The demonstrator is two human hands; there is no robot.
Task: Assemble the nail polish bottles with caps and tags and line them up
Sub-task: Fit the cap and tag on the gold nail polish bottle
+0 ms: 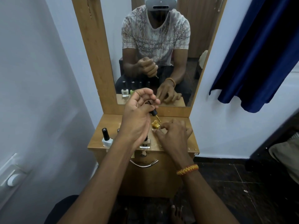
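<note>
Two capped bottles (106,137) beside hands — mirror (155,50) behind

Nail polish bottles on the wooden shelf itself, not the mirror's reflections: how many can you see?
3. A pale blue bottle stands capped at the left edge, a clear bottle at the front, partly behind the left hand, and an uncapped yellow bottle by the right hand. More may be hidden.

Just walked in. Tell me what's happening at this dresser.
A person is assembling nail polish bottles. The left hand holds a black brush cap above the open yellow bottle, which the right hand steadies on the dresser. A capped pale blue bottle stands at the left; another sits partly hidden behind the left wrist.
</note>
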